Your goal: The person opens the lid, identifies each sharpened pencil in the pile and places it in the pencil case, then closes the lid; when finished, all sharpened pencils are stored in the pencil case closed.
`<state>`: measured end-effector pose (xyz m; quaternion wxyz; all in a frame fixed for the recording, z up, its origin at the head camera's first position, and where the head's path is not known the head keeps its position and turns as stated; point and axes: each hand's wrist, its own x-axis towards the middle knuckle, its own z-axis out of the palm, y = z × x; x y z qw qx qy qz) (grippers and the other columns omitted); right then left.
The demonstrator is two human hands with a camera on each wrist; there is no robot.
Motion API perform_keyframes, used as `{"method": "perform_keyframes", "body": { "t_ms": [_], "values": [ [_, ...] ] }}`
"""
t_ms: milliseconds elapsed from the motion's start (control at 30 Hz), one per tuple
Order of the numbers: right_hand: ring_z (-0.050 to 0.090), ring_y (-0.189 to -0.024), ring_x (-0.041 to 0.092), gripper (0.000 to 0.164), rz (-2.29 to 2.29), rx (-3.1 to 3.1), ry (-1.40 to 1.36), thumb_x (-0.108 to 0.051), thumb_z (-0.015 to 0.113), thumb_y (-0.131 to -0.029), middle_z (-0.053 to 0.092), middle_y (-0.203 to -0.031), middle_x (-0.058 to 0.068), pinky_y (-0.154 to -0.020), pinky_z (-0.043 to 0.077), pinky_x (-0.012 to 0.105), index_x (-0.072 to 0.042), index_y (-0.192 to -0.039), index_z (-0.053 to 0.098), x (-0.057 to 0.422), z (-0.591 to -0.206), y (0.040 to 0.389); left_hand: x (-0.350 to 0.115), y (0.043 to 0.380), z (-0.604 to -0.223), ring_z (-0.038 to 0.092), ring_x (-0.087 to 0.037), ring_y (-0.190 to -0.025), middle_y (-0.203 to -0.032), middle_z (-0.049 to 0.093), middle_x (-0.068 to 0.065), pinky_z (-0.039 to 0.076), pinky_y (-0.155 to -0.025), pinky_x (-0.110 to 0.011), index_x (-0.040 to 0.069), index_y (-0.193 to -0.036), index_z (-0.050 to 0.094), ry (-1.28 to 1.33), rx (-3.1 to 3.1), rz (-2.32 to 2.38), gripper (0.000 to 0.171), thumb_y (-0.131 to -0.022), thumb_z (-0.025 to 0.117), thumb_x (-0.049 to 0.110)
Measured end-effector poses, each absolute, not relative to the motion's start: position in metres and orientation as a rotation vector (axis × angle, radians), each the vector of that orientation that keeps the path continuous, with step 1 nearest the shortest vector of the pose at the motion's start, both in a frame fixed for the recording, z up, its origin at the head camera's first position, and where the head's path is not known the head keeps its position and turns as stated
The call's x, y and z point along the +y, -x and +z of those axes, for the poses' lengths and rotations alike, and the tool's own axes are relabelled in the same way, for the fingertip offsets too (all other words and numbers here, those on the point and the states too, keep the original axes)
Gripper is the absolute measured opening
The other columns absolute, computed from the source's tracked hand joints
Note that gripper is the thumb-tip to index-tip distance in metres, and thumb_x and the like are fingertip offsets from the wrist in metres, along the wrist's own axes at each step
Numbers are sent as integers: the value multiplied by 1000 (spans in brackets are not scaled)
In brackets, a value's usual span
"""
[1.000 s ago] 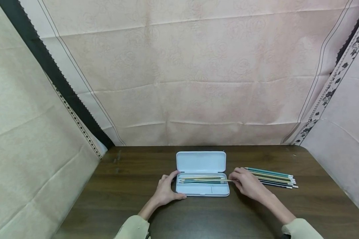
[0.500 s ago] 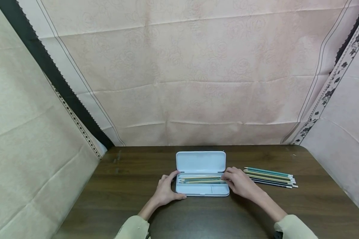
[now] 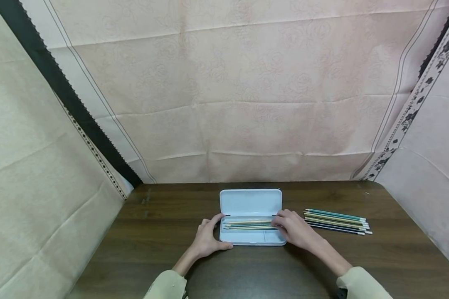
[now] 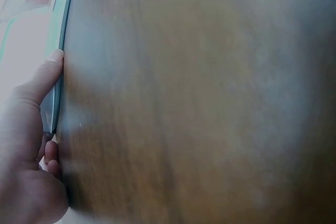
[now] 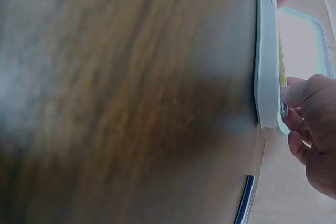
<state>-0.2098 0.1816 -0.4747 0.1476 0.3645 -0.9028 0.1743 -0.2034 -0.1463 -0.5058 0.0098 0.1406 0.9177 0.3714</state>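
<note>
A light blue pencil case point(image 3: 243, 237) lies on the table with its lid point(image 3: 250, 201) raised at the back. Several green and yellow pencils point(image 3: 245, 224) lie lengthwise in its rear compartment, points to the left. My left hand point(image 3: 205, 240) holds the case's left end, thumb point(image 4: 48, 72) at the front edge and fingers toward the back corner. Over the right end of the compartment, my right hand point(image 3: 295, 228) pinches the end of a yellow pencil point(image 5: 282, 72) between thumb and fingers. The hand covers the right ends of the pencils in the head view.
Right of the case, a row of green, yellow and dark pencils point(image 3: 338, 222) lies on the brown wooden table point(image 3: 247, 274), white ends to the right. A pale cloth curtain point(image 3: 247, 104) hangs behind the table, with more cloth at both sides.
My right hand has moved left from beyond the case's right edge to over it, bringing the yellow pencil into the compartment. The left hand has stayed in place on the case.
</note>
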Motion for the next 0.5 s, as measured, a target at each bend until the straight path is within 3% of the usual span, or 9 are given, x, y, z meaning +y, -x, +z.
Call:
{"method": "perform_keyframes", "body": {
  "t_ms": [500],
  "values": [
    [57,-81,12,20,566,-2557,-942,2,82,-79,62,-90,-4,-71,53,34,-10,-94,76,214,-472,210,-146,202,-505,42,-29,-110,-121,50,-9,41,-83,-46,20,-147,46,-431,2862,1157,96,-67,92,47]
  ]
}}
